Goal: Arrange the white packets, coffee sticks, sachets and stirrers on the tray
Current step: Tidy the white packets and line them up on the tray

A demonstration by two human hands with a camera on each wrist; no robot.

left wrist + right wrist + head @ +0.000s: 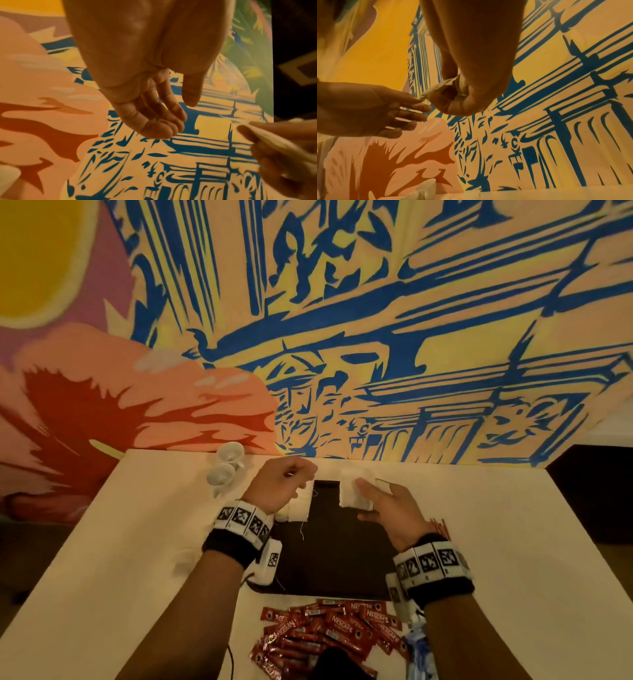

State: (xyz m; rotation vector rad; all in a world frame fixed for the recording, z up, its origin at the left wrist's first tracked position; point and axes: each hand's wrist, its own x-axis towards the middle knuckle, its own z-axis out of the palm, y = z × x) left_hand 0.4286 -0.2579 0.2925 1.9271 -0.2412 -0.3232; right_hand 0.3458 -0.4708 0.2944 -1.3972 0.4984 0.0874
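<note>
A dark tray (335, 553) lies in the middle of the white table (137, 542). My right hand (383, 505) hovers over its far right corner and pinches a small stack of white packets (352, 491), seen from below in the right wrist view as packets (447, 86). More white packets (299, 505) lie at the tray's far left corner, just under my left hand (284, 484). That hand (154, 121) holds nothing, its fingers loosely curled. Red coffee sticks (329, 631) are heaped off the tray at the near edge.
Two white cups (226, 463) stand at the back left of the table, close to my left hand. Blue and white sachets (419, 648) lie right of the coffee sticks. Something red and striped (438, 525) shows beside my right wrist. A painted wall (376, 337) rises behind the table.
</note>
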